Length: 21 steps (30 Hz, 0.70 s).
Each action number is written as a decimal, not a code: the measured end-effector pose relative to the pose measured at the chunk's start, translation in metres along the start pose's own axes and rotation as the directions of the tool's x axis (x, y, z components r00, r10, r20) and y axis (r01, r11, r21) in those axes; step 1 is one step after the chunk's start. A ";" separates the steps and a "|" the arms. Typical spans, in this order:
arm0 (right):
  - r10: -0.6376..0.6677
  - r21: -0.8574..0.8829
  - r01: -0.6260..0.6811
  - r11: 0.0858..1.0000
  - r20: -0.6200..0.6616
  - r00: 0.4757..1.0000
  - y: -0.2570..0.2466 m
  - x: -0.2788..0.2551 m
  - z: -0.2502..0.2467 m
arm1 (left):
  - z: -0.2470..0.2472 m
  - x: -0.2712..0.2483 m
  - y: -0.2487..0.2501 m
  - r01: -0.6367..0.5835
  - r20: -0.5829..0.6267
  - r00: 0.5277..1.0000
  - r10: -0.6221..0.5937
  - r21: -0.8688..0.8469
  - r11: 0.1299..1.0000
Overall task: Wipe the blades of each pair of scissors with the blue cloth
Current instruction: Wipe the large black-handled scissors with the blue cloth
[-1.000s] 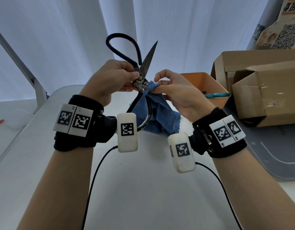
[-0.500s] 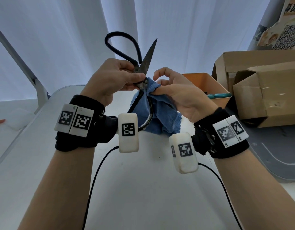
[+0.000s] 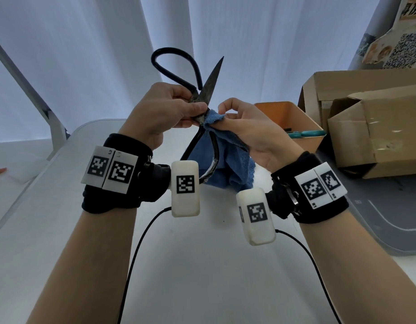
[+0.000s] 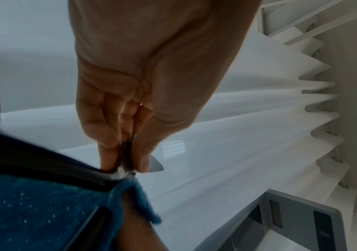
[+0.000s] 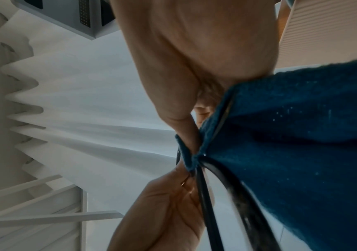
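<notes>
Scissors: black scissors [image 3: 208, 90] held aloft over the white table [image 3: 202, 265], blades parted, one pointing up, so the cloth reaches the pivot.
Left hand: left hand [image 3: 160, 113] pinches the pivot, steadying it.
Cloth: blue cloth [image 3: 228, 169] pinched by the right hand [image 3: 251, 132] against the blade base.
Hidden: lower blade behind cloth; orange bin [image 3: 288, 120] holds teal handles, likely more scissors.

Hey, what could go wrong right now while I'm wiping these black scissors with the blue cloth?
1. The left hand pinches the black scissors right at the pivot, fingers against bare metal; a slip could nick them.
2. The scissors are open, one blade tip pointing up and away; a jerk might swing it.
3. The right hand presses only a small fold of the blue cloth near the pivot, so a fingertip may slide onto the edge.
</notes>
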State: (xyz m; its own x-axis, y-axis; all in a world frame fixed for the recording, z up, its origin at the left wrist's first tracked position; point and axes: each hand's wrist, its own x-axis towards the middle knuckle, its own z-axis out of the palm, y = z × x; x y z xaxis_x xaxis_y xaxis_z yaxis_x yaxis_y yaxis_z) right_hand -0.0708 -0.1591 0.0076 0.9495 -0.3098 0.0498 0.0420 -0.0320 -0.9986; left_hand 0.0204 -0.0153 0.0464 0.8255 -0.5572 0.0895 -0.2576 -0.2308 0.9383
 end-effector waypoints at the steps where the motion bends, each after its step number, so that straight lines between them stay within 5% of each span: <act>1: -0.004 0.011 0.003 1.000 0.007 1.000 0.001 0.001 0.000 | 0.000 0.000 0.000 0.003 0.001 1.000 -0.003 0.004 1.000; 6: 0.012 0.001 -0.012 1.000 0.099 0.995 -0.002 0.000 -0.007 | -0.005 0.000 0.000 0.012 -0.012 1.000 -0.012 0.000 1.000; 21: 0.019 -0.028 -0.017 0.999 0.053 0.998 0.003 0.003 -0.005 | -0.008 0.002 -0.002 0.033 -0.062 0.998 -0.031 0.017 0.999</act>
State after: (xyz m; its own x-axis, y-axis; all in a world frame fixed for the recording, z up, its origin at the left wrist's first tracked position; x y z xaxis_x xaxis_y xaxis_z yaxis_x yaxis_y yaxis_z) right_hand -0.0697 -0.1653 0.0045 0.9652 -0.2596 0.0302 0.0170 -0.0530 -0.9985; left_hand 0.0269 -0.0096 0.0470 0.8626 -0.4995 0.0803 -0.2390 -0.2623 0.9349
